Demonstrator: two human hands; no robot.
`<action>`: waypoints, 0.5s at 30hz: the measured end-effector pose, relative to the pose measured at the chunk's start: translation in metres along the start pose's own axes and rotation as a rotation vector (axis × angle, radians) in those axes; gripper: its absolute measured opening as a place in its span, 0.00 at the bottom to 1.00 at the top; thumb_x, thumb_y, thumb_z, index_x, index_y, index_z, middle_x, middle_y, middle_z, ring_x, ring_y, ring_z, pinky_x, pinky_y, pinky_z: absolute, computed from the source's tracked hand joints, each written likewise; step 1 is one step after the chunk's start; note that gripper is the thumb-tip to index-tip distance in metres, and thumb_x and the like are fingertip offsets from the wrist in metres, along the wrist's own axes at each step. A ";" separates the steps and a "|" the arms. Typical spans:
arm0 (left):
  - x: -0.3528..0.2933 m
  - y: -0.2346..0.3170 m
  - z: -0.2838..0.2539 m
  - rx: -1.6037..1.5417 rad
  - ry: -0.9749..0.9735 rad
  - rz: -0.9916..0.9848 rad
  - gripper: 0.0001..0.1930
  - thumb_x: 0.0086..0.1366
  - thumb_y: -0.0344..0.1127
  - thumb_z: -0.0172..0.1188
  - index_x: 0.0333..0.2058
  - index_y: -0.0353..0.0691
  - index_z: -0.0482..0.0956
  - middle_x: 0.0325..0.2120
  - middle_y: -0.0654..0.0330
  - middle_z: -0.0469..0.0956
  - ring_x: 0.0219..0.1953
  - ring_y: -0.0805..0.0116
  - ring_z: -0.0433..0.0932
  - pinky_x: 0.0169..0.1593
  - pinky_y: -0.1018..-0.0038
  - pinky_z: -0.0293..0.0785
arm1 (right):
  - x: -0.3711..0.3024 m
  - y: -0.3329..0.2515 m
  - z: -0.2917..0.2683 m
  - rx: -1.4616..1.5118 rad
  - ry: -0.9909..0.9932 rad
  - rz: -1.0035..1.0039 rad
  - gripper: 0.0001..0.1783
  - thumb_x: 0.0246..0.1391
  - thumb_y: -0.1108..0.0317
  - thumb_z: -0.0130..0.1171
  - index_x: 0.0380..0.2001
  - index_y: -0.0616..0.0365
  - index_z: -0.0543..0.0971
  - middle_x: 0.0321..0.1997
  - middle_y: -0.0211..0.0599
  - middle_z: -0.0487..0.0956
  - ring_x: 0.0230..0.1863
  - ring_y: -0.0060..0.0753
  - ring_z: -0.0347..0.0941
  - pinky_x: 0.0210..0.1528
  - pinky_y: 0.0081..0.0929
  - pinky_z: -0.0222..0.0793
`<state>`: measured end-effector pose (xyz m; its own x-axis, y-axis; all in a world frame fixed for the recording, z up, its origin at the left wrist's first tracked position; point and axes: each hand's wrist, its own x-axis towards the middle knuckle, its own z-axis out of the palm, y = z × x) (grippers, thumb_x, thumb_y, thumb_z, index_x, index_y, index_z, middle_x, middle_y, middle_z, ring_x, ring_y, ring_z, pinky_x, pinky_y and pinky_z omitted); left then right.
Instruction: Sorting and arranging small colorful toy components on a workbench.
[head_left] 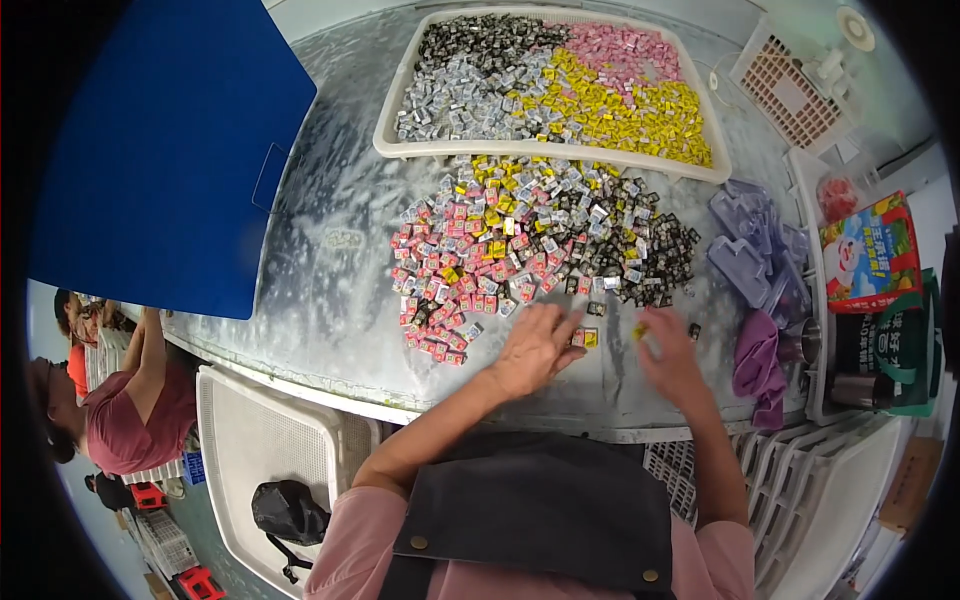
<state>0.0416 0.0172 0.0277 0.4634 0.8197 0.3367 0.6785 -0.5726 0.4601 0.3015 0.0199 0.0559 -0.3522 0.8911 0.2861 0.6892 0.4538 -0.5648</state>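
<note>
A loose heap of small wrapped pieces (470, 255), pink, yellow, silver-white and black, is spread over the metal table in front of me. My left hand (540, 350) rests low at the near side of the heap, its thumb and forefinger closed around small yellow-and-pink pieces (586, 338). To the right, my right hand (668, 350) is slightly blurred and pinches a small yellow piece (640, 330). Black pieces (655, 265) lie just beyond it. Behind the heap stands a white tray (550, 149) with the same pieces grouped by colour: black, silver-white, pink and yellow.
A large blue panel (170, 150) rises at the left. Purple plastic trays (750, 250) and a purple cloth (760, 365) lie at the right, by a metal cup (800, 345). White trays (265, 460) stand below the table edge. Another person (140, 410) works at far left.
</note>
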 end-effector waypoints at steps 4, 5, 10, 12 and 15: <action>-0.026 -0.011 -0.024 0.058 0.024 -0.072 0.30 0.58 0.42 0.69 0.55 0.29 0.74 0.44 0.50 0.72 0.45 0.51 0.72 0.50 0.60 0.70 | 0.002 -0.017 0.026 0.088 -0.233 -0.005 0.24 0.50 0.78 0.60 0.53 0.61 0.74 0.50 0.46 0.73 0.52 0.52 0.71 0.54 0.39 0.69; -0.032 -0.014 -0.025 0.066 -0.013 -0.101 0.30 0.58 0.41 0.70 0.54 0.27 0.74 0.44 0.48 0.72 0.45 0.50 0.72 0.51 0.59 0.70 | 0.002 -0.019 0.026 0.057 -0.230 0.005 0.24 0.51 0.77 0.61 0.54 0.61 0.74 0.50 0.46 0.73 0.52 0.51 0.72 0.53 0.39 0.69; -0.034 -0.021 -0.025 0.073 -0.030 -0.095 0.26 0.59 0.38 0.69 0.51 0.28 0.76 0.41 0.49 0.73 0.43 0.51 0.73 0.49 0.61 0.71 | 0.007 -0.023 0.027 0.085 -0.270 0.097 0.25 0.52 0.74 0.64 0.55 0.62 0.73 0.50 0.45 0.72 0.49 0.50 0.73 0.51 0.39 0.71; -0.030 -0.022 -0.023 0.050 -0.020 -0.076 0.24 0.59 0.37 0.68 0.51 0.29 0.76 0.40 0.50 0.73 0.42 0.51 0.73 0.48 0.61 0.71 | 0.008 -0.022 0.031 0.099 -0.272 0.097 0.26 0.52 0.72 0.66 0.55 0.62 0.73 0.49 0.45 0.71 0.47 0.50 0.74 0.49 0.39 0.71; -0.027 -0.025 -0.020 -0.027 -0.087 -0.073 0.22 0.59 0.34 0.67 0.50 0.30 0.77 0.37 0.50 0.73 0.40 0.52 0.74 0.46 0.62 0.72 | 0.009 -0.024 0.041 0.103 -0.330 0.055 0.27 0.52 0.71 0.67 0.56 0.61 0.74 0.50 0.44 0.70 0.47 0.49 0.74 0.49 0.38 0.72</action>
<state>0.0002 0.0091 0.0234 0.4618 0.8566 0.2301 0.6971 -0.5109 0.5031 0.2562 0.0171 0.0400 -0.5139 0.8579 -0.0028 0.6510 0.3878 -0.6526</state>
